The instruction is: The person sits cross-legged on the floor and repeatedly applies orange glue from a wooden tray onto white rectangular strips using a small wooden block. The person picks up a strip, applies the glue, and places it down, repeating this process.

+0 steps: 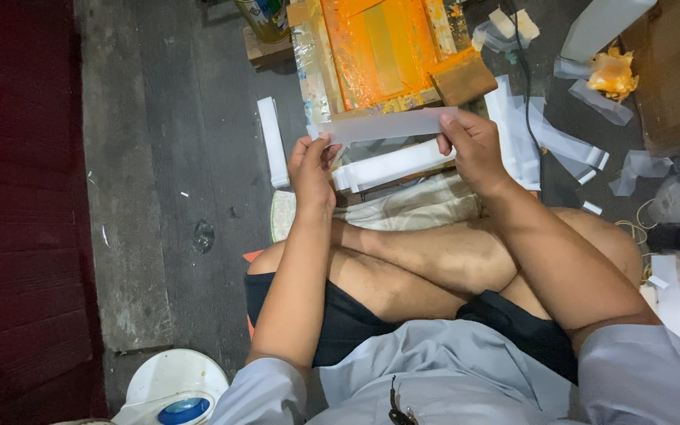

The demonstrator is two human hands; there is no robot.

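Stretching between the two hands, a long translucent strip (387, 124) is held level above the floor, just in front of an orange-stained frame (375, 51). Its left end is pinched by the fingertips of the left hand (311, 164), and its right end is pinched between thumb and fingers of the right hand (472, 145). Neither hand is spread; both are closed on the strip's ends. Directly beneath, a stack of white strips (391, 165) is laid across a folded cloth (403, 208), which is spread before the crossed legs. More loose strips (548, 142) are scattered to the right, and a single white bar (273, 142) lies apart on the dark floor (159, 157) to the left.

A slip seems the likeliest trouble: the strip is gripped only at its tips, so a loosened pinch on either side could let it sag or drop onto the stack below. Creasing could be caused if the ends are pulled unevenly or twisted. Staining is also possible, since the orange-smeared frame is very near the strip's far edge.
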